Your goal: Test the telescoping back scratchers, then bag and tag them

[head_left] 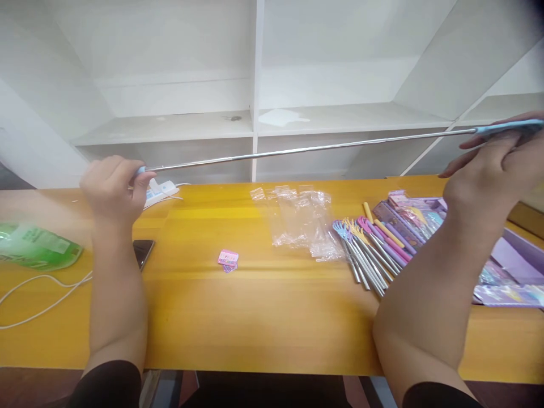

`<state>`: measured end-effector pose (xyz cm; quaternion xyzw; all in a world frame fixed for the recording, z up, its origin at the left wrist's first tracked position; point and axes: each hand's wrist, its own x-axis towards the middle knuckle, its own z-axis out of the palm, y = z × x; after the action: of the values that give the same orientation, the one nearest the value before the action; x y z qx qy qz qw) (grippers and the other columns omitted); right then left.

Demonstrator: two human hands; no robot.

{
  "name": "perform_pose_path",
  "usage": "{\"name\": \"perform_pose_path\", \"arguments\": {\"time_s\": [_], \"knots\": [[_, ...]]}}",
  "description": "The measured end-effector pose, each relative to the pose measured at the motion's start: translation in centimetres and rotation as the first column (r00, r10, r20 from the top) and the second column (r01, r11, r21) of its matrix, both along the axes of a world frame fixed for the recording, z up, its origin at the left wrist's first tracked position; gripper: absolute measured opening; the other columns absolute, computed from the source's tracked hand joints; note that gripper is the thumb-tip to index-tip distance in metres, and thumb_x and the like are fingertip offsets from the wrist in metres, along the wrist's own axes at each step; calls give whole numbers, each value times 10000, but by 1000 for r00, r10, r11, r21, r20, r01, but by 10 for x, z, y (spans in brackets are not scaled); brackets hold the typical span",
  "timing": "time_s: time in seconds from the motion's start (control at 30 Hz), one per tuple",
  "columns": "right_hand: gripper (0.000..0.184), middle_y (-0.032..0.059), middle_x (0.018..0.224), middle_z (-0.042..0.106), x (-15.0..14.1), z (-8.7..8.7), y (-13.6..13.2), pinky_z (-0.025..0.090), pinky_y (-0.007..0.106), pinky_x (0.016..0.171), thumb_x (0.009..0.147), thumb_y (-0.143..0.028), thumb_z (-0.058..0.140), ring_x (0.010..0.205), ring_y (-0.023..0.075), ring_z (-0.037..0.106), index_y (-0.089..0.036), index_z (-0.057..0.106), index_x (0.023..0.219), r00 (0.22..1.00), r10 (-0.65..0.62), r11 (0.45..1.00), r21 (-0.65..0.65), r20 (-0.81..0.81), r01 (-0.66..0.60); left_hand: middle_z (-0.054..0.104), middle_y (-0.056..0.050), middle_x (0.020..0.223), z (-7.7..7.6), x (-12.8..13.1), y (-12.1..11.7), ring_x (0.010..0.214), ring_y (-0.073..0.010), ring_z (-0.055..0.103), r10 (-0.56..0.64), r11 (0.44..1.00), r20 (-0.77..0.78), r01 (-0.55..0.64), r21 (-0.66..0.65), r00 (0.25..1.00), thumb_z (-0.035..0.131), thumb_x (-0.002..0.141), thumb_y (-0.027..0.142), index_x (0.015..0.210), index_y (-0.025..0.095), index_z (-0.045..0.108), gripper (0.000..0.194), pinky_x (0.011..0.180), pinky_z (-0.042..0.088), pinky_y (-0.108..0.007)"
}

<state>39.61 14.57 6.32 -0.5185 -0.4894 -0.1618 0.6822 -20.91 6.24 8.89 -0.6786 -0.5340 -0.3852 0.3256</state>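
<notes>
A telescopic back scratcher [297,151] is stretched out long across the view, its thin silver rod sloping slightly up to the right. My left hand [114,184] is closed round its light blue left end. My right hand [497,156] holds the longer blue part at the right end, partly hidden by the fingers. Below, on the table, lies a bunch of back scratchers [368,260] with blue, yellow and pink claws and silver rods. Purple, pink and yellow handles [393,238] lie beside them.
Clear plastic bags [297,221] and small pink cards [228,259] lie on the yellow table [255,323]. Purple boxes [521,258] with wrapped items stand right. At left are a green pouch [38,246], phone [143,253], white cable [46,277] and power strip [161,192]. White shelving [255,73] rises behind.
</notes>
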Motion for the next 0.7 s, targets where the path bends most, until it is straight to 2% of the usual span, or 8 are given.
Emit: {"name": "perform_pose_path", "arguments": {"time_s": [0.13,0.23,0.33,0.4,0.5,0.6,0.7], "knots": [[234,-28,728,541,5,0,0,256,285,423,932,-102,425,336,91,398,-311,323,916,999,32,999,21,26,-32,466,-25,656,2,-8,0,678,-186,376,7,1000,11,-7,10,1000,381,999,850,758,241,530,672,679,268,-370],[208,-15,747,587,-4,2,-5,282,278,447,958,-91,412,371,91,443,-297,388,952,998,34,998,-49,43,-32,503,-31,646,0,-8,0,663,-185,402,3,999,5,-3,37,1000,393,985,869,761,240,565,690,667,292,-364],[205,-3,793,660,-38,0,-12,344,275,507,989,-100,424,440,96,487,-266,509,1073,984,117,980,-177,133,-93,558,-38,641,-11,16,1,648,-193,437,-48,997,-47,50,54,998,471,980,852,784,249,633,655,642,296,-358],[191,2,838,690,-71,-3,-17,392,275,577,1023,-155,473,532,107,543,-261,573,1147,932,263,946,-256,250,-199,601,-34,643,-23,39,4,634,-199,487,-110,994,-109,109,-14,988,571,999,760,817,265,679,539,621,289,-357],[200,13,899,708,-114,-11,-23,424,295,643,1093,-246,437,650,141,612,-290,599,1202,865,402,901,-299,300,-315,577,-31,593,-36,62,9,570,-198,484,-142,990,-137,142,-13,980,629,1013,656,767,264,660,464,591,242,-372],[187,9,893,711,-131,-15,-26,426,315,659,1109,-280,442,644,153,603,-305,608,1192,825,459,871,-347,330,-347,575,-27,586,-38,60,10,549,-197,484,-132,991,-130,133,-3,983,655,1005,599,771,275,657,400,589,240,-372],[187,3,895,717,-129,-15,-28,419,319,653,1111,-279,433,618,155,585,-300,602,1189,828,455,868,-371,327,-331,580,-25,595,-34,55,7,544,-196,485,-97,995,-144,100,12,985,667,993,588,777,280,656,377,586,244,-370]]}}
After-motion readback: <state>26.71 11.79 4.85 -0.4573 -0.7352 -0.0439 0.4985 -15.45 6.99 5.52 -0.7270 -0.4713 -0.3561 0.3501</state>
